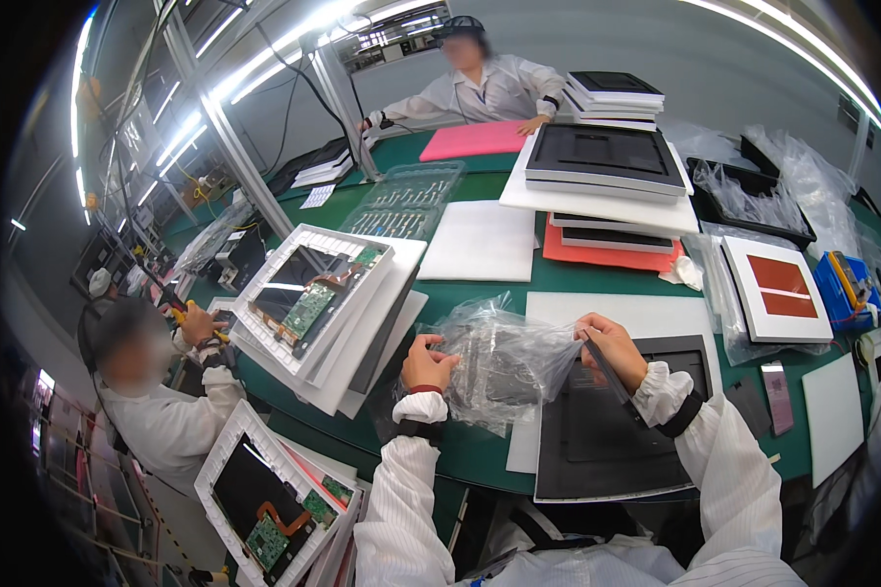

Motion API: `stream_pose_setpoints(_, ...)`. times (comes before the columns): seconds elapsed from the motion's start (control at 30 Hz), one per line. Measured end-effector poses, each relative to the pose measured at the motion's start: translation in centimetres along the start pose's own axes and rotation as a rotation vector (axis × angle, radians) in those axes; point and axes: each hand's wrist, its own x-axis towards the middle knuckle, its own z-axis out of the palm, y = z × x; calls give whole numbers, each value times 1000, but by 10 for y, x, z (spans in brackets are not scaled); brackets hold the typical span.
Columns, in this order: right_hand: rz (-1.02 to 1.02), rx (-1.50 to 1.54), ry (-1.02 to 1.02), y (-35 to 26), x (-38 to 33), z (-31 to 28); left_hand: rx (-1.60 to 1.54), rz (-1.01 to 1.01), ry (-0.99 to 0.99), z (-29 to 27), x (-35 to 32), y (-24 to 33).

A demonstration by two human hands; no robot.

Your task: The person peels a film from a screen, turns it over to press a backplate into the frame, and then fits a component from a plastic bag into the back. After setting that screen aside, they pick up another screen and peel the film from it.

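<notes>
A crumpled clear plastic bag (pixel 494 367) stretches between my two hands above the table. My left hand (pixel 428 365) curls its fingers at the bag's left edge. At the other end, my right hand (pixel 612 350) is closed, with the bag drawn to a point at its fingertips. A thin dark strip (pixel 614 377) slants down below the right hand; its far part passes by my cuff, and I cannot tell whether it is gripped. Under the right forearm lies a flat black panel (pixel 597 445) with a recessed middle and white edge, partly over a white foam sheet (pixel 524 445).
White frames with green circuit boards (pixel 308 308) are stacked at left, more (pixel 264 528) nearer. Black panels (pixel 607 157) are piled at the back. At right are a white framed panel (pixel 778 289) and blue bin (pixel 842 289). Co-workers (pixel 480 88) work behind and at left (pixel 157 391).
</notes>
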Motion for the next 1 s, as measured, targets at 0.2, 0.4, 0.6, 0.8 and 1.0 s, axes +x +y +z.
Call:
stream_pose_setpoints(0.2, -5, -5, 5, -2, -7, -13, 30, -4, -24, 3, 3, -3)
stream_pose_setpoints(0.4, 22, 19, 17, -5, -13, -19, 46, 11, -7, 4, 2, 0)
stream_pose_setpoints(0.6, 13, 26, 41, -8, -18, -25, 101, 28, -35, 6, 3, 0)
stream_pose_setpoints(0.8, -1, 26, 50, -9, -20, -24, 111, 38, -33, 9, 3, 0)
stream_pose_setpoints(1.0, -110, -76, 66, -3, -22, -26, -8, 56, -75, 0, -3, 8)
